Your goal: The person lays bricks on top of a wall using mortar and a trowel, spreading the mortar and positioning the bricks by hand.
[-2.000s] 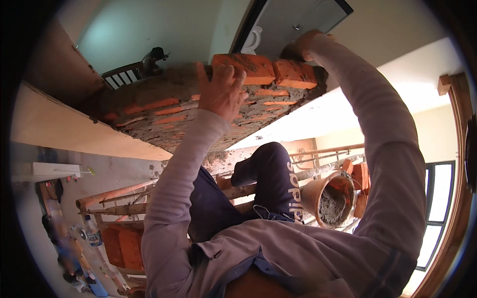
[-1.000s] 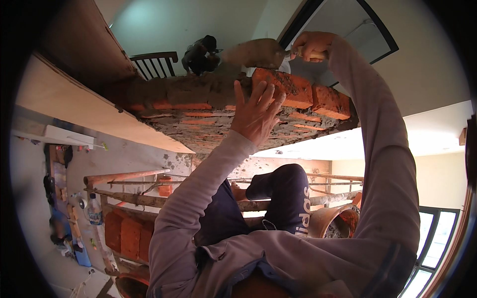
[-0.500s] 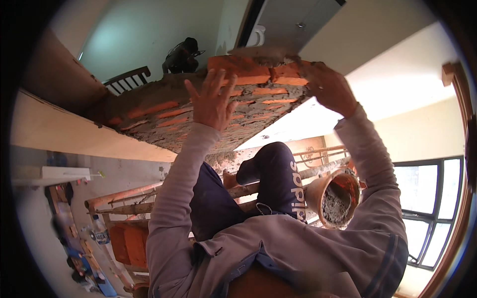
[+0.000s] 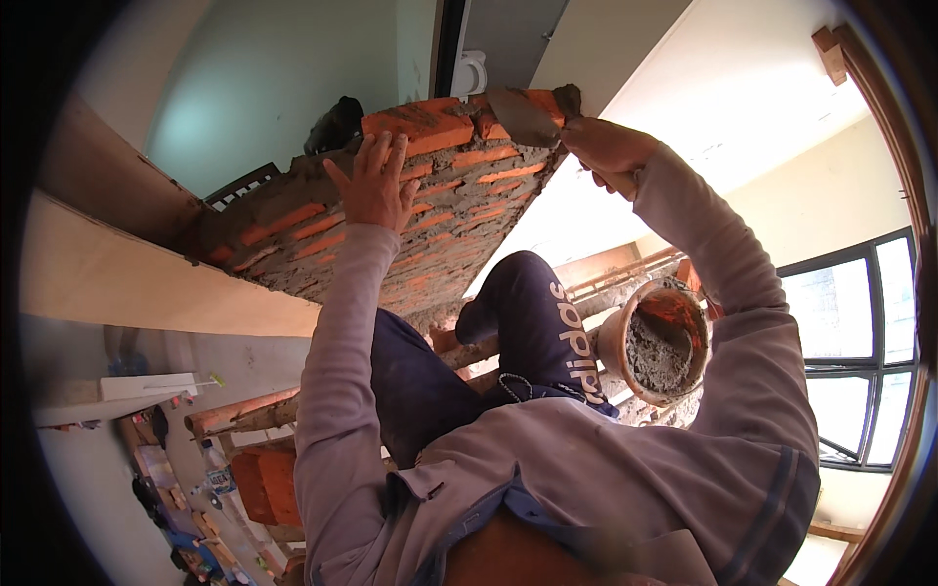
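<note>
In front of me rises a brick wall (image 4: pixel 430 220) with smeared grey mortar joints. My left hand (image 4: pixel 374 186) is open against its face, fingertips touching the lower front edge of an orange brick (image 4: pixel 415 125) on the top course. My right hand (image 4: pixel 611 151) is closed around the handle of a trowel (image 4: pixel 523 117). The mortar-coated blade tilts across the front of the last top-course brick (image 4: pixel 547 99), at the wall's right end. A dark lump of mortar (image 4: pixel 567 99) sits at that corner; the blade's far side is hidden.
A bucket of mortar (image 4: pixel 660 356) stands by my right knee on a scaffold of poles (image 4: pixel 635 273). Several orange bricks (image 4: pixel 266 485) and a plastic bottle (image 4: pixel 217 471) are on my left. A dark figure (image 4: pixel 334 125) shows beyond the wall. A window (image 4: pixel 840 313) is at right.
The trowel has come from lying nearly edge-on over the top course to tilting down its front. My right hand has dropped outward past the wall's end; my left stays by the brick.
</note>
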Motion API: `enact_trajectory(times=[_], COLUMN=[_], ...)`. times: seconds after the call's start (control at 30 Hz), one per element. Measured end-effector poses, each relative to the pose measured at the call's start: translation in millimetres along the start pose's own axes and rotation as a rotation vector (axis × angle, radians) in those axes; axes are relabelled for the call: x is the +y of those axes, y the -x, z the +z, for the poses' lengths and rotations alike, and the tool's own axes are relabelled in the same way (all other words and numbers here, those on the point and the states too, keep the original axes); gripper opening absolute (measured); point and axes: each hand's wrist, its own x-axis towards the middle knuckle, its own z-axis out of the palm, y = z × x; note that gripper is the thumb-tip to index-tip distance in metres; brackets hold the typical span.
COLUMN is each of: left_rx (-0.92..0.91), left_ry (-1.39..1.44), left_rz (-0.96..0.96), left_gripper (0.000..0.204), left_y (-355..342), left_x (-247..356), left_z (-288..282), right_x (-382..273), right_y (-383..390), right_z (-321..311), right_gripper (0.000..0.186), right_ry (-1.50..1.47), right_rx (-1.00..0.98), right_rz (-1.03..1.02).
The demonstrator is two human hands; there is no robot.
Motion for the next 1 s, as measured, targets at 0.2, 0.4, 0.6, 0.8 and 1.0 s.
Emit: enact_trajectory(times=[0.2,0.4,0.6,0.8,1.0], left_rx=[-0.057,-0.062,0.104,-0.066,-0.170], left_ry=[-0.026,-0.028,0.111,0.338,0.706], left_rz=[-0.006,0.014,0.080,0.282,0.018], left_gripper=[0.069,0.072,0.073,0.058,0.043], left_y=[-1.0,10.6,4.0,48.5,135.2], left_x=[3.7,-4.0,15.8,67.0,41.3], left_z=[7.0,-2.3,10.9,-36.0,-56.8], right_x=[-32.7,51.4,153.9,185.3,223.4], right_y=[18.7,118.0,285.7,329.8,386.2], right_z=[22.3,5.1,-22.9,-30.0,-43.3], right_gripper=[0.030,0.011,0.023,0.031,0.017], right_ry=[-0.161,0.362,0.273,0.769,0.696], right_rx=[-0.186,0.240,0.408,0.387,0.382], right_rz=[-0.095,-0.476,-0.080,-0.579,-0.267])
